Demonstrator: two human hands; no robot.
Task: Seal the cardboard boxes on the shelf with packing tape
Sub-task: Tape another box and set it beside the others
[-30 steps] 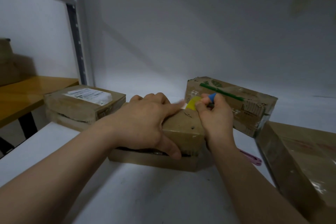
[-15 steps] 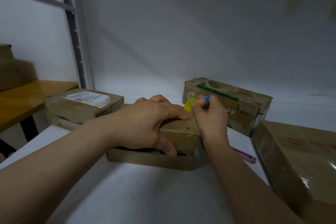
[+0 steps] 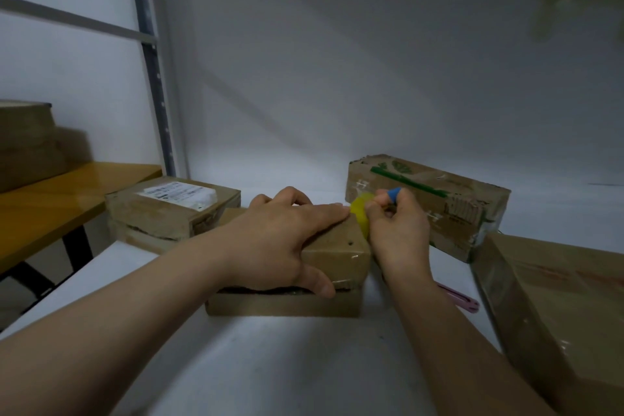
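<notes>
Nearest, right: large box [image 3: 557, 307], top glossy, probably taped. Centre of white shelf [image 3: 270, 365]: small box [image 3: 341, 257], in work. Left hand [image 3: 287, 240] lies flat on its lid, fingers straight, thumb down the near face, pinning it. Right hand [image 3: 398, 236] pinches a yellow-and-blue tool [image 3: 359, 213] at the lid's far right corner; tape itself not discernible. Dark gap under the lid suggests sealing incomplete. Pink object [image 3: 459, 300] just right of this box, clear of the hands. Beyond: labelled box [image 3: 172, 209] left, green-printed box [image 3: 429, 203] right; seal state of both unclear.

On the shelf [image 3: 270, 365], the middle box [image 3: 341, 255] sits between a left box [image 3: 158, 216] and a large right box [image 3: 557, 297]; a rear box [image 3: 449, 209] lies behind.
</notes>
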